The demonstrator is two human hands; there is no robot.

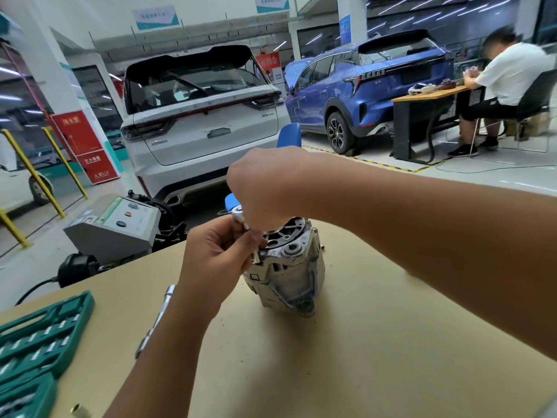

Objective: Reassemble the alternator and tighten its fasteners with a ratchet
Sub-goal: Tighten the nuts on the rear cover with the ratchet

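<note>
Both hands work at the far-left top edge of the alternator (286, 273), which stands near the middle of the table (376, 342). The right hand (265, 185), arm reaching in from the right, is curled down over the ratchet (239, 214); only its chrome head and a bit of blue grip show beneath the fist. The left hand (217, 251) pinches the socket (255, 254) and drive shaft below that head, steadying them on a fastener at the housing's rim.

By the look of it, the housing halves are already joined, so reassembly seems mostly done and tightening is under way. How many fasteners are tight cannot be told; the one under the socket is hidden.

On the near left lies a bar (156, 321), and beyond it a green socket tray (42, 336).
</note>
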